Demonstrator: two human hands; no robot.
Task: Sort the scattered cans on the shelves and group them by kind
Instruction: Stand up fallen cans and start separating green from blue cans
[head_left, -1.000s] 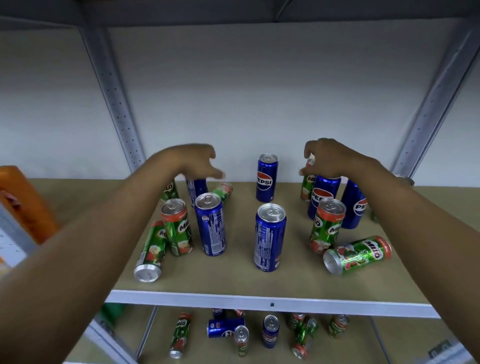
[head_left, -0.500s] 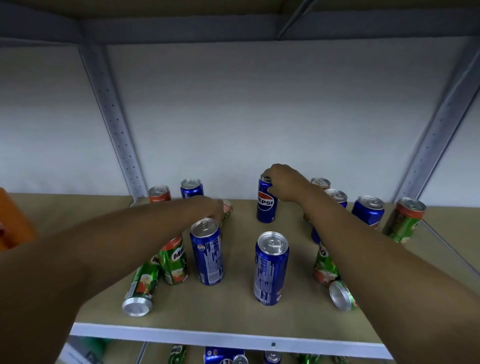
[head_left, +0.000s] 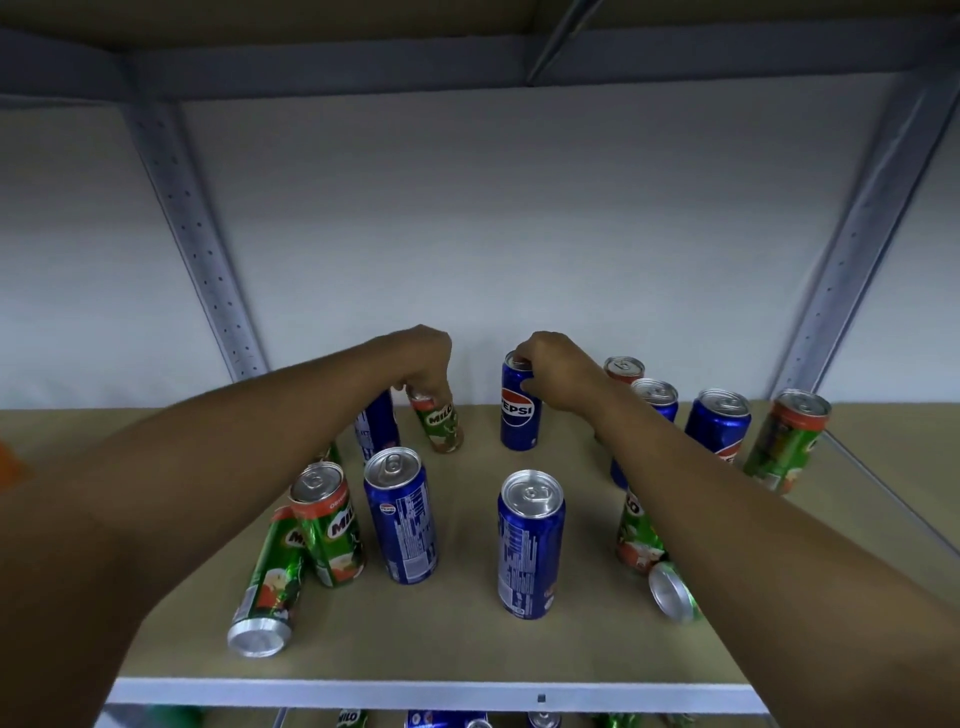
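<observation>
Both hands busy at the back of the shelf (head_left: 467, 644). Left hand (head_left: 423, 364) pinching the top of a tilted green can (head_left: 440, 423), just left of the back blue can (head_left: 518, 410). Right hand (head_left: 558, 371) wrapped round that blue can's top. Could tip the green can into neighbours, being lifted crooked. Counted on this shelf: six blue cans, seven green ones, two lying down.
</observation>
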